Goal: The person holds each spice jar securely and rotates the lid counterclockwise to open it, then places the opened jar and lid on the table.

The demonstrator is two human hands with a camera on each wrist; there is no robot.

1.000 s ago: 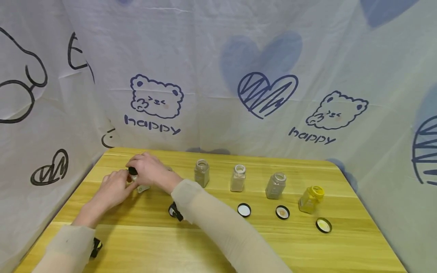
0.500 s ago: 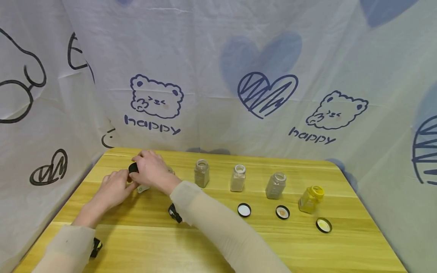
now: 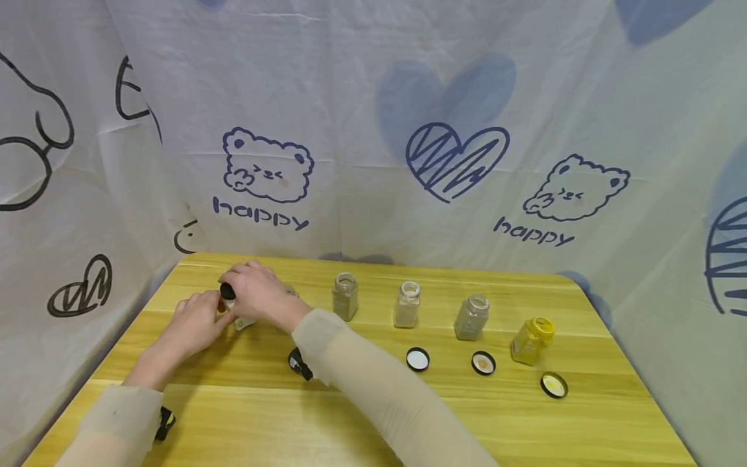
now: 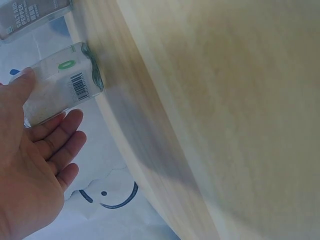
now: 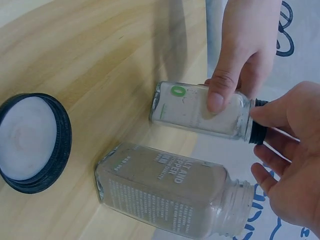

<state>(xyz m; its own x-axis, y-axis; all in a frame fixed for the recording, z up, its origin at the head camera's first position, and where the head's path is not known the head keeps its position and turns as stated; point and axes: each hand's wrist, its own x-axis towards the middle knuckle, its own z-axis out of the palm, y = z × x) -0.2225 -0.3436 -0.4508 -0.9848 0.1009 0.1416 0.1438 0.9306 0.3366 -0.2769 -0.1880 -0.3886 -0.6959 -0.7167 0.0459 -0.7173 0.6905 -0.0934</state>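
My left hand (image 3: 195, 321) holds a clear square glass spice jar (image 5: 192, 110) with pale contents, thumb on one face and fingers behind. A barcode and a green mark show on the jar in the left wrist view. My right hand (image 3: 257, 290) pinches the black lid (image 5: 258, 122) on the jar's mouth between thumb and fingers. Close beside it stands a lidless jar of greyish-brown powder (image 5: 160, 187), labelled salt and pepper; my right hand partly hides it in the head view. A loose black lid with a white liner (image 5: 27, 137) lies in front.
To the right stand several open jars: a greyish one (image 3: 345, 299), two pale ones (image 3: 406, 308) and a yellow one (image 3: 527, 345). Upturned lids (image 3: 417, 359) lie before them on the wooden table (image 3: 327, 421). A patterned cloth (image 3: 362, 130) hangs behind.
My right hand's fingers shift around the black lid, easing back and then closing over it again. My left hand and the jar stay in place.
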